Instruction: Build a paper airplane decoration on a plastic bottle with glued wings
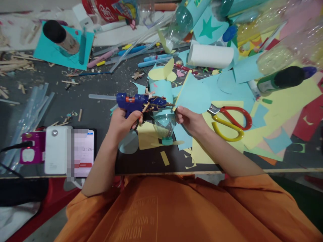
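My left hand [123,122] is wrapped round the handle of a blue hot glue gun [130,102], with a clear glue stick [102,97] jutting from its back end. Bits of wood and paper cling to the gun's front. Its nozzle points right, at the yellow edge of a light blue paper piece [195,94]. My right hand [188,118] pinches that paper by its lower left corner. Between my hands, a plastic bottle [165,122] wrapped in light blue paper lies with its capped end toward me. Yellow paper shapes [164,72] sit at its far end.
Scissors [234,122] with red and yellow handles lie right of my right hand. A phone [84,151], a white power bank [57,149] and loose glue sticks [31,117] are at the left. Paper scraps, markers, a white roll [210,56] and more bottles crowd the far side.
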The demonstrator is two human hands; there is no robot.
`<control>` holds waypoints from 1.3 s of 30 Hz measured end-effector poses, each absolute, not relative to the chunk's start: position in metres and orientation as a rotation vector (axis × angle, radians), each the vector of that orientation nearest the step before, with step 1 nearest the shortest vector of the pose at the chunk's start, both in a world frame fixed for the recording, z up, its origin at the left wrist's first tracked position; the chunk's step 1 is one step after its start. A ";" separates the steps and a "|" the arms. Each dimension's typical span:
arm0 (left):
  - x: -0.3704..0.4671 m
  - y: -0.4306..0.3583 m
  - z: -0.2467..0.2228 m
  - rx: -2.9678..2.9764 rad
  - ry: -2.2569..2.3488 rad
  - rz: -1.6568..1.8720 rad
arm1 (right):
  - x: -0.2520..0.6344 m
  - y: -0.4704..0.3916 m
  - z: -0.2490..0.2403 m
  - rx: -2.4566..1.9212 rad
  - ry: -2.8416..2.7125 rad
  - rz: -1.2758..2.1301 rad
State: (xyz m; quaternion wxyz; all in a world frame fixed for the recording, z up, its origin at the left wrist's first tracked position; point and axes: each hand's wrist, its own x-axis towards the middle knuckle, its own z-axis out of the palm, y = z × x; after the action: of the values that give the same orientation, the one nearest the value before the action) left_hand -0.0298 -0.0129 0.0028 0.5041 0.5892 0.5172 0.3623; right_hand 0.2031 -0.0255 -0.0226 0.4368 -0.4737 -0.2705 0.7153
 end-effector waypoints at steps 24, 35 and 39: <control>-0.032 -0.012 -0.001 1.413 1.271 0.848 | 0.204 -0.027 -0.024 -1.107 -0.796 1.821; -0.031 -0.012 0.000 1.442 1.258 0.925 | 0.202 -0.026 -0.019 -1.083 -0.826 1.808; -0.031 -0.012 0.001 1.440 1.269 0.928 | 0.202 -0.027 -0.017 -1.046 -0.875 1.791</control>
State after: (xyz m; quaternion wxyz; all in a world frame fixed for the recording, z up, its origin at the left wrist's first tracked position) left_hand -0.0306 -0.0123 0.0015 0.4836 0.5912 0.5210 0.3809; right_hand 0.2019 -0.0267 -0.0174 0.4305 -0.4195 -0.3507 0.7182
